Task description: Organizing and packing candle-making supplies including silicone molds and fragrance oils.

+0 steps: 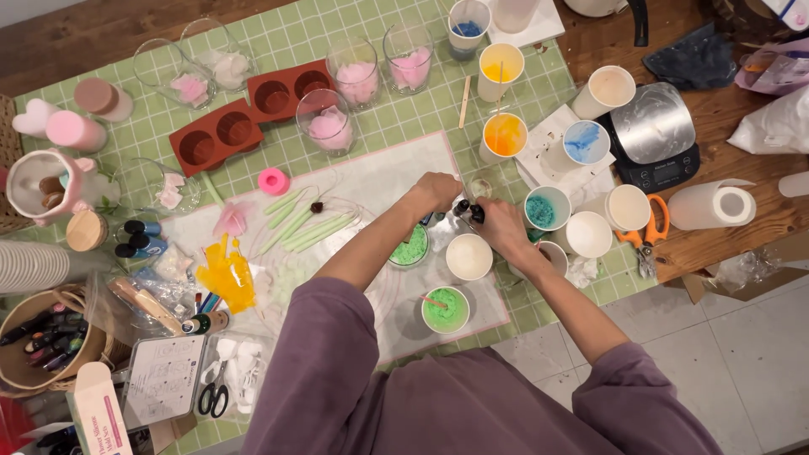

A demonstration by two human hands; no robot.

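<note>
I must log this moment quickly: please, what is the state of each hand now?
Left hand: closed, fingers curled; what it holds cannot be told.
Right hand: closed on a small dark bottle.

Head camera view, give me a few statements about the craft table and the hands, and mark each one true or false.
1. Both hands, left hand and right hand, meet at a small dark dropper bottle. True.
2. The cup with a stick holds blue material. False: it is green.
3. The silicone mould is reddish brown. True.
4. The orange-handled scissors lie left of the hands. False: they lie to the right, by the scale.
5. The table mat is green checked. True.
</note>
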